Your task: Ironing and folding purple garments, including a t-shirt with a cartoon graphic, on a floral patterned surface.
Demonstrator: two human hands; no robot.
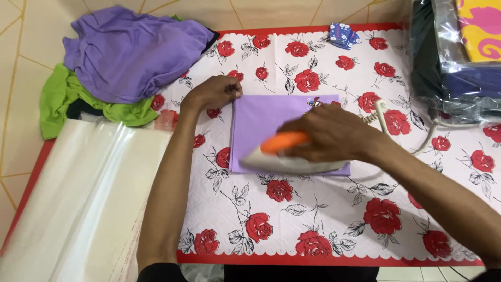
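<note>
A folded lilac garment (261,120) lies flat on the rose-patterned table cover (313,219). My right hand (329,133) grips the orange handle of a white electric iron (284,156), which rests on the garment's near edge, nose to the left. At the garment's far left corner, my left hand (215,91) has its fingers curled on the fabric and presses it down. A small printed tag (313,103) shows near the garment's far edge.
A heap of purple clothes (130,49) over a green one (62,99) lies at the far left. Clear plastic bags (88,193) hang off the left side. Bagged folded clothes (459,57) are stacked at the far right, the iron's cord (425,141) near them. A small blue packet (342,35) sits at the back.
</note>
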